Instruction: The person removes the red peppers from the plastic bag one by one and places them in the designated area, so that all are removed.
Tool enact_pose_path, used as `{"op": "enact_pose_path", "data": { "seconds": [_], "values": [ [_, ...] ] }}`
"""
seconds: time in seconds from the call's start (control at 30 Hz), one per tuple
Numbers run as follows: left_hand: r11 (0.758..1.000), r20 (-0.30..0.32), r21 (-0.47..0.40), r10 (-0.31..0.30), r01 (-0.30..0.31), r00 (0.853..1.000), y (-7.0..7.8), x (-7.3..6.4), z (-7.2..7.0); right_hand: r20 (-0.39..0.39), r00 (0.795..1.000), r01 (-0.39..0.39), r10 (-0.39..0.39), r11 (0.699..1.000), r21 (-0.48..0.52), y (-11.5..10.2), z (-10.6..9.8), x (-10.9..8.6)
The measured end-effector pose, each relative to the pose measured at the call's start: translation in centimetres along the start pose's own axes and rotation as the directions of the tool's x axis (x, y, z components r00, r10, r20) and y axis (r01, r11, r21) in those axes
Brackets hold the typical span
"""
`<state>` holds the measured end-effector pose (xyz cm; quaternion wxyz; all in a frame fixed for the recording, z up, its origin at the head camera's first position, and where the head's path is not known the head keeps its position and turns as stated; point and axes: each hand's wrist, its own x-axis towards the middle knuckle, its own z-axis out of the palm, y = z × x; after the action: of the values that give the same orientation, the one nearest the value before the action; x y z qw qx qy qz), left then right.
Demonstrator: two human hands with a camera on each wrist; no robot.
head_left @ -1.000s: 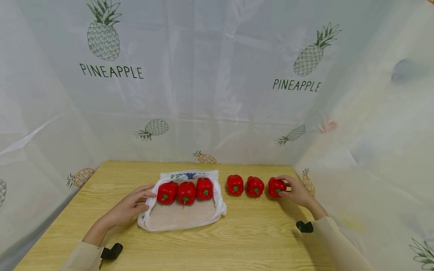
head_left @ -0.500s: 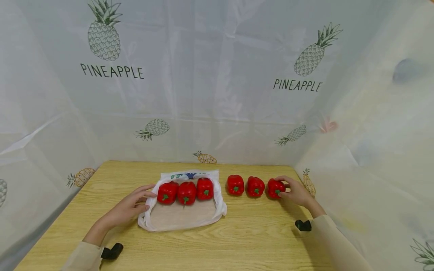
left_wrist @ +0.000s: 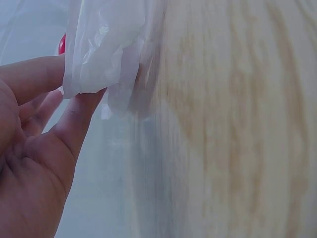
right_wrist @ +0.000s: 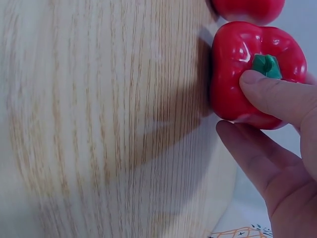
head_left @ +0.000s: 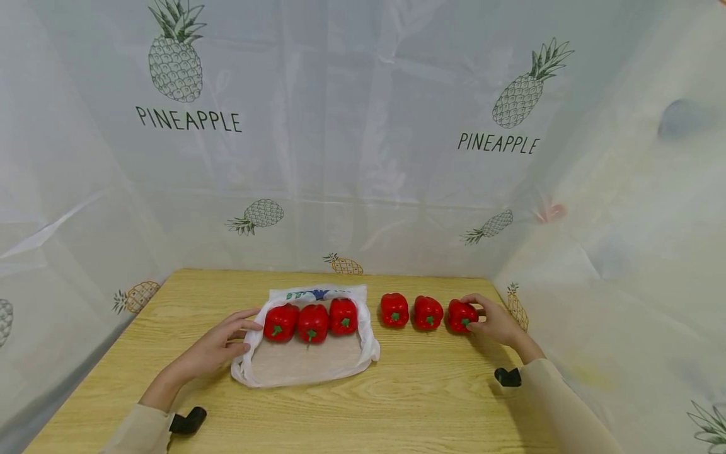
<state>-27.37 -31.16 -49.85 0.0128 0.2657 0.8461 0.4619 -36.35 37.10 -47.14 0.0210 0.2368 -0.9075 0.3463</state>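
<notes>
My right hand (head_left: 496, 323) grips a shiny red bell pepper (head_left: 461, 316) at the right end of a row on the table. In the right wrist view, the thumb presses on this bell pepper (right_wrist: 233, 94) beside its green stem, with fingers at its side. Left of it sit two more bell peppers (head_left: 427, 313) (head_left: 394, 310). My left hand (head_left: 212, 347) touches the left side of an open white plastic bag (head_left: 368, 347), fingers fairly straight. Its fingertips are hidden behind the plastic in the left wrist view. Inside the bag, three bell peppers (head_left: 312, 323) lie side by side.
The wooden table (head_left: 397, 410) reaches back to a whitish curtain (head_left: 351, 157) printed with pineapples. More curtain (head_left: 624, 265) hangs close to the right arm, and another stretch (head_left: 57, 252) runs along the left. A black wrist mount (head_left: 507, 378) sits at the right cuff.
The right hand and the bell pepper it holds have shifted very slightly left since a second ago. The left hand, the bag and the other bell peppers stay put.
</notes>
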Motion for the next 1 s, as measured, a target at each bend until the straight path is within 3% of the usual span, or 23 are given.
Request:
{"op": "enact_pose_path", "data": {
  "seconds": [0.6,0.83,1.0],
  "values": [
    [0.999,0.011,-0.043,-0.018,0.019,1.000,0.1,0.1,0.0,0.028,0.997,0.077,-0.078,0.997,0.029,-0.6,-0.5,-0.5],
    [1.000,0.004,-0.026,-0.010,0.010,1.000,0.0,0.1,0.0,0.014,0.998,0.066,-0.066,0.997,-0.033,-0.8,-1.2,-1.0],
    [1.000,0.002,-0.020,-0.017,0.017,1.000,-0.2,0.2,0.1,-0.020,0.992,0.126,-0.128,0.989,-0.076,-1.5,-1.3,-0.9]
  ]
}}
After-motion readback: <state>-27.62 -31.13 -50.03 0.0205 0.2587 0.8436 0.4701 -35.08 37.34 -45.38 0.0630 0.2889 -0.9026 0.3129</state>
